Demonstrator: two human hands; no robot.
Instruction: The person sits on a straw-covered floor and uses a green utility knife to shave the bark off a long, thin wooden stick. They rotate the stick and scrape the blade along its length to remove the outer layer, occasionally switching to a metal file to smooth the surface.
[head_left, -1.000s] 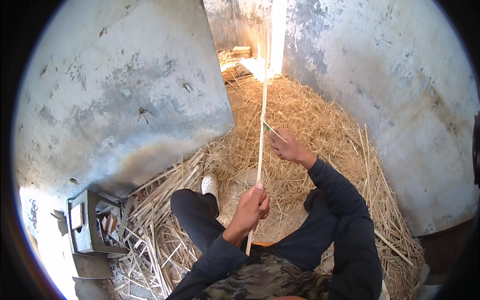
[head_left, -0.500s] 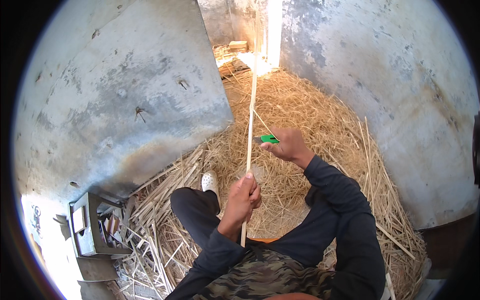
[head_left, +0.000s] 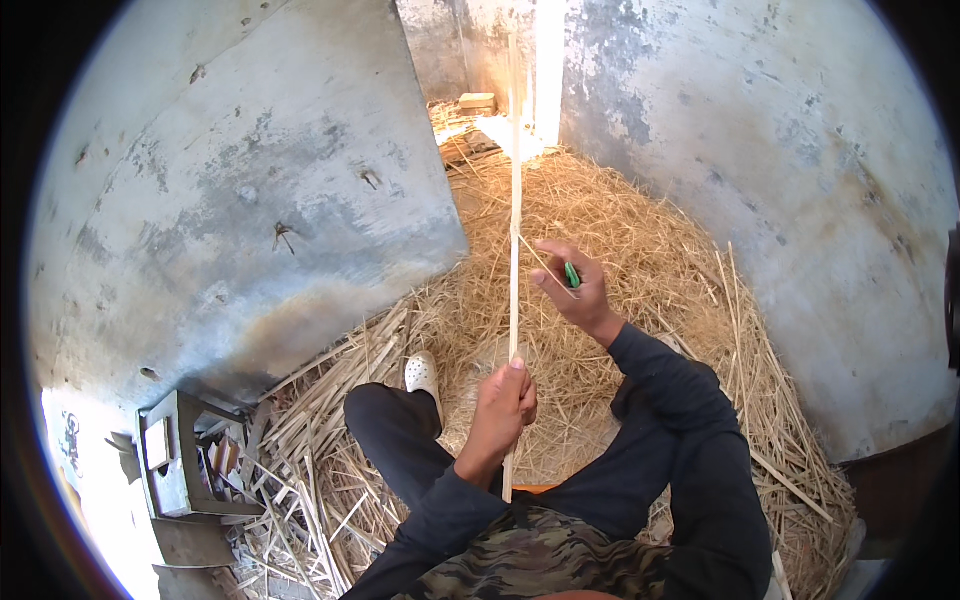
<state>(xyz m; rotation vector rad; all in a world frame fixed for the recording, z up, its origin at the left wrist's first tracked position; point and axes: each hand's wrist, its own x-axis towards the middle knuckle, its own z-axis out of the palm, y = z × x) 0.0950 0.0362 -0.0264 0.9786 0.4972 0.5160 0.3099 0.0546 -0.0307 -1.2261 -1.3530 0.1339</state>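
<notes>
Floor around the long pale strip (head_left: 515,310): thick bed of tan straw-like shavings (head_left: 620,230), deepest beyond and to the right of the strip. Grey, blotched, peeling wall (head_left: 260,190) well left of the strip; a second wall (head_left: 760,200), same flaking surface, well to its right. Bright gap (head_left: 549,70) between walls, just right of the strip's far end as seen from above

Open-sided box-like stand (head_left: 180,500), weathered, well left of the strip's near end. Papers or flat packets (head_left: 225,455) inside, reddish and pale, too small to sort

Heap of split strips (head_left: 310,490) between stand and strip, lying crisscross; more loose lengths (head_left: 760,440) far right of the strip, by the wall's foot. Yellowish block (head_left: 477,101) left of the strip's far end. White clog (head_left: 421,373), with holes, on a foot near the strip's left side. Dark-trousered legs (head_left: 610,470) spread to either side of the strip's near part; camouflage cloth (head_left: 540,555) just below its near end

Strip itself held up lengthwise in front of the body. Left hand (head_left: 502,405) clenched round its near part, thumb along the top. Right hand (head_left: 582,290) right of the strip and apart from it: green tool (head_left: 572,274) in its curled grasp, thumb and forefinger parted. Thin sliver (head_left: 545,264) slants from the strip to this hand; cannot tell whether it is pinched
</notes>
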